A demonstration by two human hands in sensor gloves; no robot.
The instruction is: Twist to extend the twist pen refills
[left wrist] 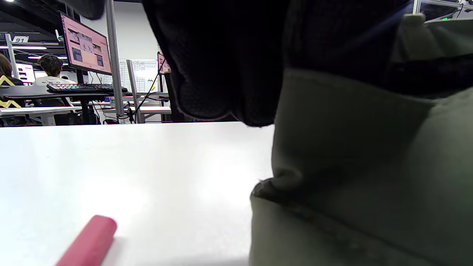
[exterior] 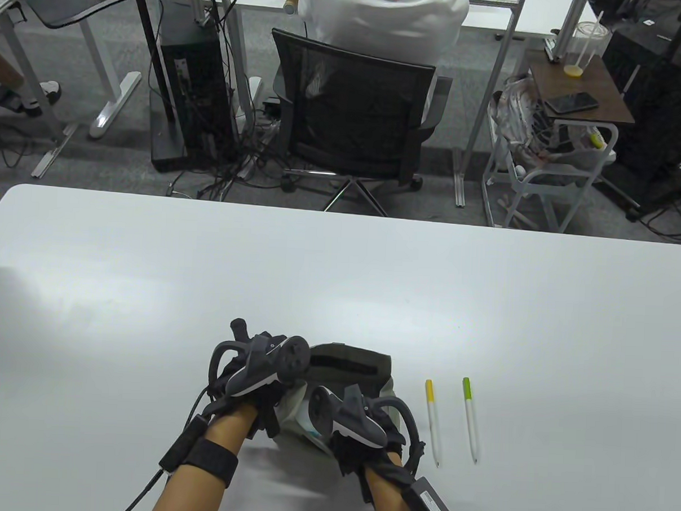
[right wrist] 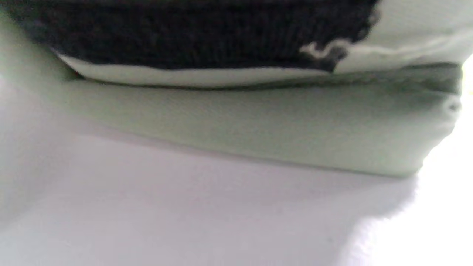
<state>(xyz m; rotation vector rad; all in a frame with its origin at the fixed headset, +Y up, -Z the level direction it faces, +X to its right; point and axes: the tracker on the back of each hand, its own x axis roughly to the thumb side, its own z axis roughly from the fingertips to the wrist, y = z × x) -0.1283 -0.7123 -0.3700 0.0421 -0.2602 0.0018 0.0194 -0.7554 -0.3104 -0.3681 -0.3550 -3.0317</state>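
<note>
Table view hides most of what matters: both hands sit over an olive-green fabric pouch point(exterior: 364, 369) near the table's point(exterior: 147, 292) front edge, and the trackers cover the fingers. The left hand point(exterior: 256, 370) is on the pouch's left side, the right hand point(exterior: 356, 420) on its near right part; whether either set of fingers is closed on the cloth or just resting against it cannot be told from here.

Two twist pens lie on the table just right of the pouch, roughly parallel and apart from each other: a yellow-capped pen point(exterior: 432, 422) nearer the pouch and a green-capped pen point(exterior: 470, 419) beyond it, neither touched by a hand.

Left wrist view adds a dark gloved fingertip point(left wrist: 207, 92) hanging beside the pouch's wall point(left wrist: 351, 155), and a red cylindrical end point(left wrist: 92, 240) lying on the table, cut off by the frame; it may be another pen, unseen from above.

Right wrist view is blurred, showing only pale green fabric point(right wrist: 240, 125) under a dark knit band
</note>
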